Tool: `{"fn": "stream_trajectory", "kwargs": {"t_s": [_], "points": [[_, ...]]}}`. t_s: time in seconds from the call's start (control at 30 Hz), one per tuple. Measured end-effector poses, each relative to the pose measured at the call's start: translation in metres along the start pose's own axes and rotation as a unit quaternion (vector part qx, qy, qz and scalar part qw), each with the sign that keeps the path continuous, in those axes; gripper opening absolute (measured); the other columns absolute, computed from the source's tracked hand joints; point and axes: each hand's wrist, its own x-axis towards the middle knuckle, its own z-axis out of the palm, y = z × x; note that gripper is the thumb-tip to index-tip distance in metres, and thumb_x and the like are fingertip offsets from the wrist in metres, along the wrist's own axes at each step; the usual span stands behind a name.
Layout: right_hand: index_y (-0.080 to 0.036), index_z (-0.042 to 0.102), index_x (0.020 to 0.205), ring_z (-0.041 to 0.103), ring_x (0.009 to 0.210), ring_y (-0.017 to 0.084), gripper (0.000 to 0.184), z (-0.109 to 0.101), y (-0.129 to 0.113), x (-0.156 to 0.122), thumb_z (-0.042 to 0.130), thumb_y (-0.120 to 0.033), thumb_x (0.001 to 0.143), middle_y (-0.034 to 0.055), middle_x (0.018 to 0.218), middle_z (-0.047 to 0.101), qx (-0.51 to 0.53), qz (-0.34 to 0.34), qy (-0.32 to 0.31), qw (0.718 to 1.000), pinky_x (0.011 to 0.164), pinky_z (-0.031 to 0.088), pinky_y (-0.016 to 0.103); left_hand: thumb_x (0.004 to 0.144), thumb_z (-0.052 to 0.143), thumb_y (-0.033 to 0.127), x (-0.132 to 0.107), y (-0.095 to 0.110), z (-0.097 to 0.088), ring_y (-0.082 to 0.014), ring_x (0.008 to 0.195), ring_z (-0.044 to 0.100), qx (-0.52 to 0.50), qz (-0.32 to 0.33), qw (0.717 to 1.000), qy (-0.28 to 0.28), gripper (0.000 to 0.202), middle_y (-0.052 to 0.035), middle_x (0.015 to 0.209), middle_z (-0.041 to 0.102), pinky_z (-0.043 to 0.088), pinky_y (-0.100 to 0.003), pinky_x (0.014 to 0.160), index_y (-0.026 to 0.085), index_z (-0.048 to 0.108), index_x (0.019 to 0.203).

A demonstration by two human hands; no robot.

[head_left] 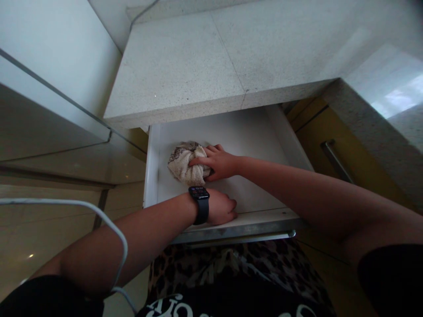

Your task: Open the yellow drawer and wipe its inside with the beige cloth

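Note:
A bunched-up beige cloth with a dark pattern on one side lies in the left part of a pulled-out white drawer. My right hand presses on the right side of the cloth, its fingers curled into the folds. My left hand, with a black watch on the wrist, is low over the front of the drawer, just inside its front panel. Its fingers are curled in, and their undersides are hidden, so I cannot see whether they hold anything.
A speckled stone countertop overhangs the back of the drawer. White cabinet panels stand at the left. At the right is a yellowish cabinet front with a metal handle. A white cable loops across my left forearm.

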Motion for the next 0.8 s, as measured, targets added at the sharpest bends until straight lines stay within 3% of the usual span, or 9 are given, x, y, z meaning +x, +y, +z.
{"fn": "stream_trajectory", "kwargs": {"t_s": [0.4, 0.67, 0.8], "points": [[-0.050, 0.039, 0.153, 0.032, 0.135, 0.030, 0.077, -0.0015, -0.0015, -0.0004, 0.063, -0.060, 0.080, 0.0085, 0.154, 0.033, -0.003, 0.002, 0.001, 1.000, 0.112, 0.027, 0.059, 0.093, 0.019, 0.051, -0.0010, 0.0008, -0.0014, -0.0397, 0.116, 0.071, -0.027, -0.003, 1.000, -0.006, 0.067, -0.0230, 0.119, 0.071, 0.058, -0.059, 0.103, 0.013, 0.069, 0.117], [-0.048, 0.040, 0.154, 0.031, 0.135, 0.030, 0.078, -0.0021, -0.0029, -0.0009, 0.064, -0.061, 0.080, 0.0102, 0.154, 0.032, -0.010, 0.003, -0.001, 1.000, 0.112, 0.027, 0.058, 0.093, 0.021, 0.051, 0.0001, -0.0017, -0.0001, -0.0347, 0.115, 0.071, -0.019, -0.009, 1.000, -0.009, 0.065, -0.0196, 0.123, 0.071, 0.059, -0.053, 0.103, 0.017, 0.067, 0.123], [-0.050, 0.039, 0.154, 0.032, 0.134, 0.030, 0.078, -0.0016, -0.0019, -0.0009, 0.063, -0.059, 0.080, 0.0092, 0.153, 0.033, -0.014, 0.002, 0.001, 1.000, 0.111, 0.028, 0.059, 0.094, 0.022, 0.050, -0.0011, 0.0002, -0.0010, -0.0372, 0.116, 0.071, -0.025, -0.014, 1.000, -0.008, 0.064, -0.0210, 0.122, 0.071, 0.058, -0.056, 0.104, 0.016, 0.068, 0.122]]}}
